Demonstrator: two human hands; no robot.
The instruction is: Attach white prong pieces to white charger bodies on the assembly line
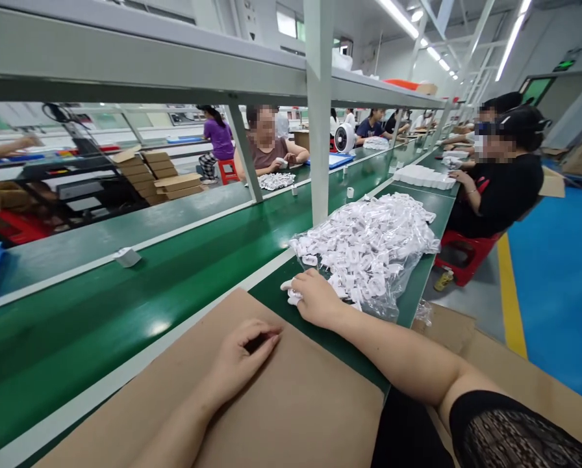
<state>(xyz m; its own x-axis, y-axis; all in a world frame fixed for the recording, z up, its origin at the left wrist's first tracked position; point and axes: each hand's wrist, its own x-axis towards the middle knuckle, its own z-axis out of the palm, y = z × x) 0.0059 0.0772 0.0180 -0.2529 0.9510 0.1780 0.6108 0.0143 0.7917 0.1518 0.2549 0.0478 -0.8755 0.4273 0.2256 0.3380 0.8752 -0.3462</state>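
Observation:
My left hand (242, 361) rests over a brown cardboard sheet (315, 396), its thumb and fingertips brought together in a pinch with nothing visible between them. Beyond the sheet's far edge, my right hand (315, 298) is closed around small white plastic pieces (293, 296) at the green tabletop. Its fingers partly cover them, so their exact kind is hard to make out. Right beside that hand lies a big heap of similar white plastic parts (369, 240), spread on a clear plastic bag (393, 292).
A green conveyor belt (188, 273) runs along the left, carrying a small white box-shaped piece (127, 257). A white post (319, 130) rises behind the heap to an overhead shelf (149, 65). Co-workers sit across the belt and farther along at right, near white stacked parts (425, 177).

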